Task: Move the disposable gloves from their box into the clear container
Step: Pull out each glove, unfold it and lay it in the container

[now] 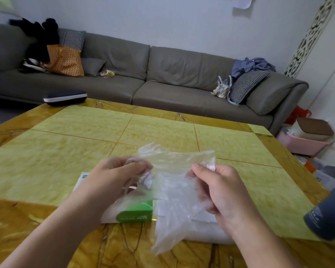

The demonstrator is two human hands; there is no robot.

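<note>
Living room, yellow-green table [85, 132] mid-frame, grey sofa [162, 74] behind. Left hand [112, 178] and right hand [219, 192] each pinch a clear glove [172, 182], stretched above the green box [135, 213], probably to separate it. Clear container not identifiable.

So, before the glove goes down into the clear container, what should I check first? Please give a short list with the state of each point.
1. Left hand grips the glove: ok.
2. Right hand pinches the glove's other edge: ok.
3. Glove is free of the box: ok, it hangs above it.
4. Clear container open on top: cannot tell, the glove and hand hide it.
5. Container within reach: ok, it sits on the table under the right hand.
6. Only one glove held: cannot tell.
</note>
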